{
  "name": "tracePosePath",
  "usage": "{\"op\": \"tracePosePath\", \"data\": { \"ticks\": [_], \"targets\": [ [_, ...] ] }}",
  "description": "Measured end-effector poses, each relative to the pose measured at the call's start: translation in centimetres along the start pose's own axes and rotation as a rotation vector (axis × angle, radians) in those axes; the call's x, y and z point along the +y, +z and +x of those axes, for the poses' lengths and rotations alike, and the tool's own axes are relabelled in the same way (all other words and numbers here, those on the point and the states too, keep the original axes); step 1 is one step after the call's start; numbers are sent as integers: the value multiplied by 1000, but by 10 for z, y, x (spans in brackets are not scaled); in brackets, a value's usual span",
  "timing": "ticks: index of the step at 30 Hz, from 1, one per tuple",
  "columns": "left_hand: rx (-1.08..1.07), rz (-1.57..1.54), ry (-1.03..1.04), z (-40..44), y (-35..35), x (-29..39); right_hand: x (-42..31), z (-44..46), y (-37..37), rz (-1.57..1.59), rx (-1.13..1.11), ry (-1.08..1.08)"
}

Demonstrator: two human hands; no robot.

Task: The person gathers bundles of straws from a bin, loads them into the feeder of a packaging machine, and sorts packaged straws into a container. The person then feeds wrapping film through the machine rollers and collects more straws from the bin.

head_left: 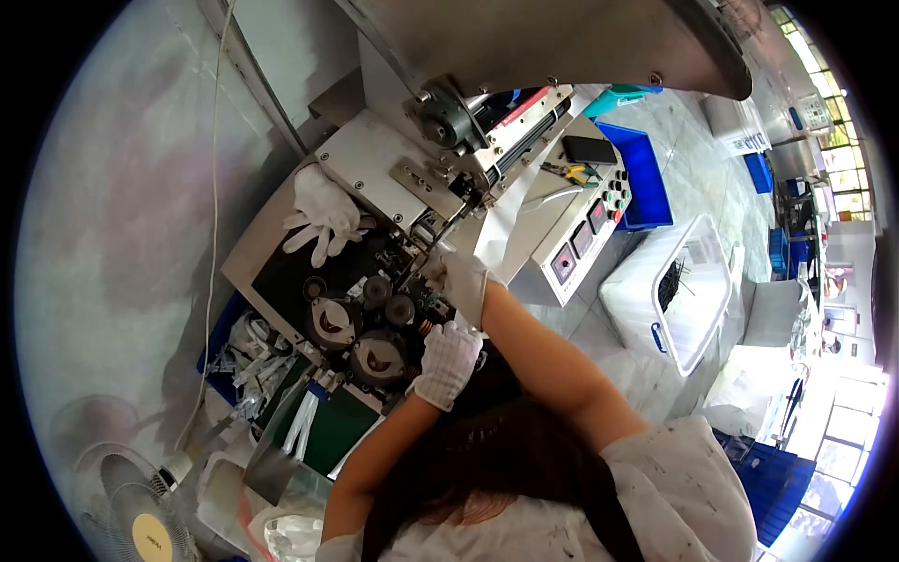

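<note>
Both of my hands wear white gloves and are at the working side of a bench machine [370,173]. My left hand [448,363] is curled beside the dark round rollers [400,309] and a copper-coloured coil [425,328]; what its fingers hold, if anything, is hidden. Just above it, my right hand [459,283] reaches in with bent fingertips close together at the metal feed mechanism [426,229]. Anything pinched there is too small to make out. Two grey wheels [378,358] sit left of my left hand. A loose white glove [323,214] lies on the machine's black top.
Pliers [573,174] and a black phone [589,150] rest on the control panel [590,229]. Right of it stand a blue bin [646,178] and a white tub [637,290] with dark thin pieces. A fan [136,510] is at lower left; a metal cover [581,42] hangs overhead.
</note>
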State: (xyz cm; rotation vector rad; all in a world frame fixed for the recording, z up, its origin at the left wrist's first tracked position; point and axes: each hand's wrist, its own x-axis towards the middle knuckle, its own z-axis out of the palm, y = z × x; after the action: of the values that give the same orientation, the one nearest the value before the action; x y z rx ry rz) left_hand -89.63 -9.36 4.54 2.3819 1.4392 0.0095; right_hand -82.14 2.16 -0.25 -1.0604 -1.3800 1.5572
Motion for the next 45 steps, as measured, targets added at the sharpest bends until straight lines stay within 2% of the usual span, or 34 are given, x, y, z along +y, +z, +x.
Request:
{"op": "tracePosePath", "data": {
  "ticks": [2,3,4,6,7,9,11,14,18,20,23,24,26,29,31,33,35,36,37,38,39,40,41,42,43,44,45],
  "targets": [
    [188,60,-78,-1,-8,3,-40,11,6,246,242,598],
    [189,68,-75,-1,-12,3,-42,16,4,252,242,591],
    [180,73,-59,-1,-16,3,-43,22,1,-78,86,547],
    [174,78,-42,-1,-14,2,-11,34,-11,-409,-69,489],
    [180,86,-12,0,-5,-1,-13,34,-8,-422,-41,514],
    [187,91,11,0,-3,-1,-38,30,5,-251,152,660],
    [183,90,-67,-3,-14,3,-57,28,17,-78,352,762],
    [205,106,-36,-2,-11,1,-40,37,16,106,516,853],
    [225,89,-32,-2,-5,-3,-19,32,8,-91,396,686],
    [211,97,-20,-3,-6,-6,-31,31,10,290,655,682],
    [171,73,-59,-3,-12,-6,-42,33,-2,225,770,619],
    [176,68,-59,-2,-10,-6,-20,35,-18,19,709,513],
    [238,81,-41,-2,-3,-8,-30,37,-35,-142,712,479],
    [262,78,-35,1,0,-11,-79,45,-71,-73,928,563],
    [272,58,-77,2,-9,-9,-70,38,-140,-58,941,288],
    [262,3,-161,4,-17,-11,-163,19,-146,-374,949,15],
    [338,26,-103,5,-34,-13,-251,1,-148,-593,1063,-223],
    [308,70,-76,8,-27,-17,-284,-8,-161,-615,1077,-488],
    [301,62,-68,11,-26,-19,-340,-21,-137,-634,1161,-604],
    [290,88,-64,14,-24,-21,-372,-32,-136,-579,1127,-922],
    [311,105,-43,17,-27,-21,-405,-36,-120,-512,1150,-1142],
    [296,133,-29,17,-32,-21,-426,-40,-122,-363,1057,-1335],
    [279,159,-20,18,-36,-21,-451,-40,-92,-655,1185,-1320],
    [268,183,-13,19,-41,-19,-461,-31,-92,-816,1044,-1492],
    [279,193,-6,19,-41,-18,-469,-18,-91,-945,925,-1529],
    [293,189,-2,20,-40,-19,-469,-10,-75,-1016,914,-1349],
    [307,184,1,20,-40,-19,-471,2,-79,-1379,864,-1306]
  ]
}}
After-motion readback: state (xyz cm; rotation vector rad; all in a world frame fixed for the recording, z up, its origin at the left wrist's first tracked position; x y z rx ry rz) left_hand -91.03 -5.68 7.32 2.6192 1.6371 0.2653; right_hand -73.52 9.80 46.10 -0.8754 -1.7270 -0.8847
